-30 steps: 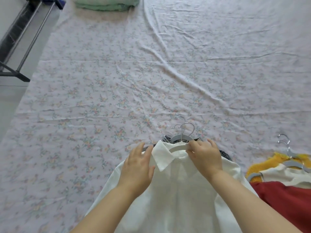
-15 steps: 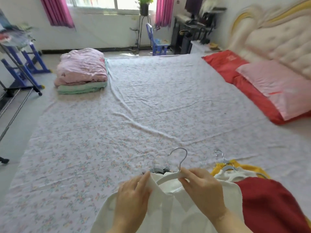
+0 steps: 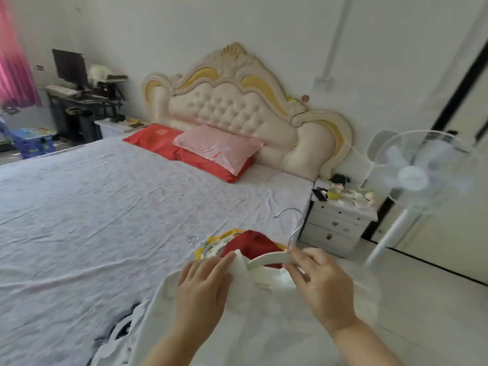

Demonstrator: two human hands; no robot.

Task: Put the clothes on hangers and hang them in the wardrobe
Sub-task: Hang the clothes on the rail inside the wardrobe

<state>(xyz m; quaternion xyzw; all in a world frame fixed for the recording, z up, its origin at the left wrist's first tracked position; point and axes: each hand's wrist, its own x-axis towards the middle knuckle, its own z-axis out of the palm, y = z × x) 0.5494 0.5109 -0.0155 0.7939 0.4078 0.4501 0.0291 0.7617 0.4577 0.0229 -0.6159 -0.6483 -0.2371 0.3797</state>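
Gripping the white hanger [image 3: 266,260] at the root of its metal hook [image 3: 291,223], the right hand [image 3: 320,285] is pinching it between thumb and curled fingers. The left hand [image 3: 203,285] is folding its fingers over the collar of the white shirt [image 3: 253,326] and appears to be holding the cloth, though its thumb is hidden.

The shirt is hanging on the hanger in front of the person, over the near edge of the bed [image 3: 105,207], with its lower part running out of view. It is looking light and limp, with thin cloth draping and creasing freely. It is probably offering no stiffness of its own and may slide off a smooth hanger arm if tilted. The hanger is the rigid part, so the hook's root is likely the soundest carrying point, with the collar hand only steadying.

Behind the hands, a red garment [image 3: 250,244] and a yellow garment [image 3: 230,231] are lying on the sheet, and a dark-and-white garment [image 3: 124,328] is lying lower left. Whether the dark-framed panel [image 3: 452,101] at the right belongs to the wardrobe, I cannot tell.
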